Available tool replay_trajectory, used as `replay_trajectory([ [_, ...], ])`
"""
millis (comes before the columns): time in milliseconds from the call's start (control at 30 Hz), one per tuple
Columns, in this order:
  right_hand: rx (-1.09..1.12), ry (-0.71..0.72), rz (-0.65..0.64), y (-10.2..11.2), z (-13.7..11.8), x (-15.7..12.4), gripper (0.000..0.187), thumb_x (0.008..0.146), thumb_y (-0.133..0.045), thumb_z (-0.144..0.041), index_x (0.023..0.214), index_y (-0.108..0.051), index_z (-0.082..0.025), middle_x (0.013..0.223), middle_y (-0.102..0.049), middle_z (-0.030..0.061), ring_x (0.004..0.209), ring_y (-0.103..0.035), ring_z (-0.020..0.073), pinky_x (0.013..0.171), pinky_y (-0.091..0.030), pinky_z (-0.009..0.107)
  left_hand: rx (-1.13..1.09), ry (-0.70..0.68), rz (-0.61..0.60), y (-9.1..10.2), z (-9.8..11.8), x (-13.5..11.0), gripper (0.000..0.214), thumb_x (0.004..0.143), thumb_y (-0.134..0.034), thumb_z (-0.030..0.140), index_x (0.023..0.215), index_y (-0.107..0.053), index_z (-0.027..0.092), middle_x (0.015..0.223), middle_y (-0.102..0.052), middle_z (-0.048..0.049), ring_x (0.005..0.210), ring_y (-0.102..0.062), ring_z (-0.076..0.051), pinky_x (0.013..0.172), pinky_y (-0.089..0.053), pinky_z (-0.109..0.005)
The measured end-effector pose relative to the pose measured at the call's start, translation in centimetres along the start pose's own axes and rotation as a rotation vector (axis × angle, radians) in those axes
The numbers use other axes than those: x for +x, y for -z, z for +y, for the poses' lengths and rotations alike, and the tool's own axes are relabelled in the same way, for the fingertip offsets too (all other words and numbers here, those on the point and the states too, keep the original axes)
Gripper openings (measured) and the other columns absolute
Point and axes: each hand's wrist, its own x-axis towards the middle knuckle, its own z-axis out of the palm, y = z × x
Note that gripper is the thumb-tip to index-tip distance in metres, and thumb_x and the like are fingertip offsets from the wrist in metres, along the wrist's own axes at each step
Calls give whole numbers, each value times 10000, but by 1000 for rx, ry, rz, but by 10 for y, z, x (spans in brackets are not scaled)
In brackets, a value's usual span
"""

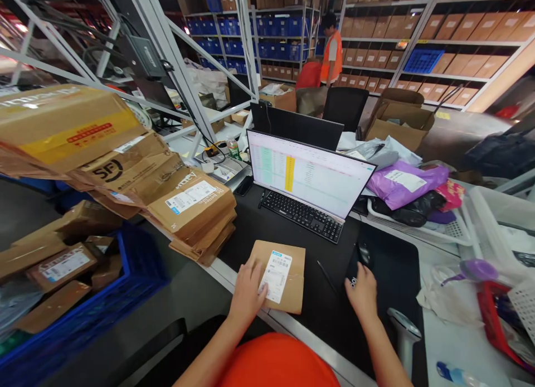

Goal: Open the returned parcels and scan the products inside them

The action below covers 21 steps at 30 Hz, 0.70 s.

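A flat brown cardboard envelope [279,275] with a white shipping label lies on the black desk mat [393,259] in front of the keyboard [302,214]. My left hand [247,292] rests flat on its left side, fingers spread over the edge of the label. My right hand [361,289] is curled over a black mouse [363,254] to the right. A monitor [307,172] showing a spreadsheet stands behind the keyboard.
A leaning stack of brown parcels [125,169] fills the left side above a blue crate [83,314] of more parcels. White trays with purple and black mailer bags [407,183] sit at the right. A handheld scanner [403,331] stands near my right arm. A person in an orange vest [331,52] stands far back by the shelves.
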Motion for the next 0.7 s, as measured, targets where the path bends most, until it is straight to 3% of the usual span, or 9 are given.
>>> replay_trajectory([
  [133, -122, 101, -234, -35, -58, 43, 551, 896, -467, -230, 1409, -483, -31, 1406, -493, 263, 1313, -485, 365, 1077, -429, 493, 158, -261, -117, -24, 16, -19, 527, 918, -540, 303, 1429, -531, 174, 1555, -448, -159, 1457, -388, -338, 1230, -246, -528],
  [233, -162, 119, -328, -55, -88, 74, 554, 904, -485, -191, 1449, -477, -94, 1363, -545, 214, 1255, -543, 305, 1049, -446, 404, 281, -378, -66, -41, 12, -25, 563, 957, -506, 330, 1495, -455, 169, 1576, -425, -147, 1465, -375, -335, 1209, -276, -520],
  [333, -179, 105, -403, -74, -109, 96, 592, 914, -487, -191, 1503, -426, -180, 1250, -627, 161, 1080, -650, 257, 922, -502, 355, 424, -495, 13, -46, 4, -26, 592, 976, -486, 356, 1525, -402, 151, 1583, -415, -143, 1460, -379, -311, 1195, -294, -482],
  [467, -205, 30, -452, -92, -125, 111, 621, 939, -436, -202, 1550, -324, -176, 1169, -681, 159, 985, -699, 240, 823, -518, 335, 518, -531, 64, -42, 3, -27, 608, 972, -475, 354, 1533, -379, 139, 1580, -417, -146, 1467, -362, -304, 1184, -298, -464],
  [600, -235, -21, -482, -96, -129, 119, 568, 934, -402, -161, 1502, -400, -156, 1057, -723, 167, 961, -718, 250, 823, -514, 351, 537, -520, 77, -41, 5, -32, 617, 965, -489, 347, 1537, -369, 151, 1585, -411, -136, 1477, -344, -296, 1187, -291, -451],
  [700, -244, -18, -476, -95, -129, 123, 571, 938, -388, -169, 1508, -380, -156, 1110, -714, 184, 990, -716, 264, 838, -514, 374, 534, -515, 85, -43, 5, -32, 616, 962, -498, 352, 1530, -379, 146, 1583, -413, -138, 1471, -353, -295, 1190, -287, -452],
])
